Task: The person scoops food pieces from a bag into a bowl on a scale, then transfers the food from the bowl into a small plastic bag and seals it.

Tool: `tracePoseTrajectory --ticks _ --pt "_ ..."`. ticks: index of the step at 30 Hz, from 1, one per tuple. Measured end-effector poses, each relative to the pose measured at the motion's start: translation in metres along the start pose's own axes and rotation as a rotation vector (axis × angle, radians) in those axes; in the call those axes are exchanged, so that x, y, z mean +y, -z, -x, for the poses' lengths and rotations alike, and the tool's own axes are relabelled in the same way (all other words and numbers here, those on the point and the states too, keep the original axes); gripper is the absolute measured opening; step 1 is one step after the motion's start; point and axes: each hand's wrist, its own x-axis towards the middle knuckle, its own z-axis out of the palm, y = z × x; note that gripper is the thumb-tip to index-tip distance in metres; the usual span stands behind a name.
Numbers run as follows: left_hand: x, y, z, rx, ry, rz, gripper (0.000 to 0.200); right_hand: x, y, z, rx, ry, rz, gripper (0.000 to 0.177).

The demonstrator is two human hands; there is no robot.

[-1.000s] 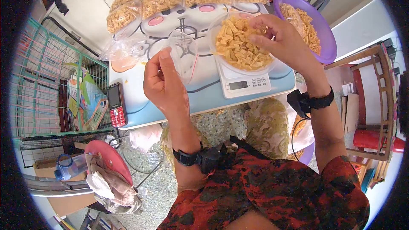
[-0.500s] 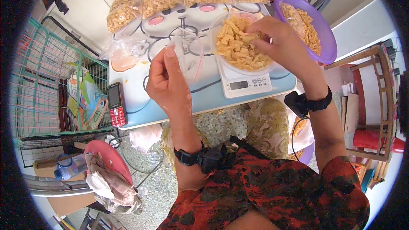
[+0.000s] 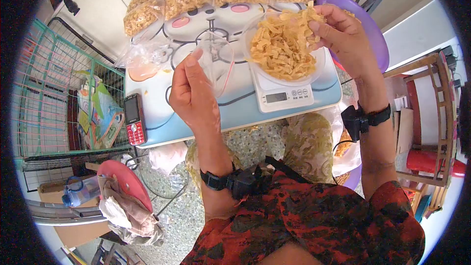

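Thin, flat yellow strips (image 3: 282, 49) lie heaped in a round clear bowl (image 3: 321, 66) on the scale (image 3: 289, 100) — some raised above its right side — and rounded, see-through plastic (image 3: 221, 61) is just left.

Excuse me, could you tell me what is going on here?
A person's right hand pinches some thin, yellowish dried strips over a round, see-through plastic bowl heaped with more. The bowl sits on a white digital scale, its reading too blurred to make out. The left hand holds what looks like a clear plastic bag. Clear bags of similar strips stand in rows at the table's far side.
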Motion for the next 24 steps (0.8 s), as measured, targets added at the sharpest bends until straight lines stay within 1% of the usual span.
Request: tracePoseTrajectory --ticks 4,7,13,16,19,22,24 --pt "-0.003 0.002 -0.002 -0.024 0.013 0.032 0.026 0.006 0.006 -0.002 -0.074 -0.026 -0.239 0.024" --pt "-0.001 0.000 -0.001 -0.031 0.023 0.044 0.025 0.004 0.002 -0.001 0.005 -0.079 -0.416 0.022" --pt "0.010 -0.005 0.003 -0.048 0.027 0.046 0.020 0.003 -0.003 -0.002 0.017 -0.095 -0.521 0.022" --pt "0.015 -0.005 0.005 -0.057 0.025 0.029 0.019 -0.015 -0.029 0.004 0.022 -0.029 -0.539 0.024" --pt "0.018 -0.005 0.006 -0.057 0.011 -0.025 0.016 -0.028 -0.061 0.008 0.071 0.065 -0.443 0.023" --pt "0.021 -0.006 0.008 -0.065 -0.002 -0.067 0.015 -0.038 -0.090 0.011 0.077 0.197 -0.374 0.027" --pt "0.024 -0.007 0.010 -0.078 0.009 -0.067 0.015 -0.045 -0.108 0.014 0.077 0.211 -0.258 0.027"
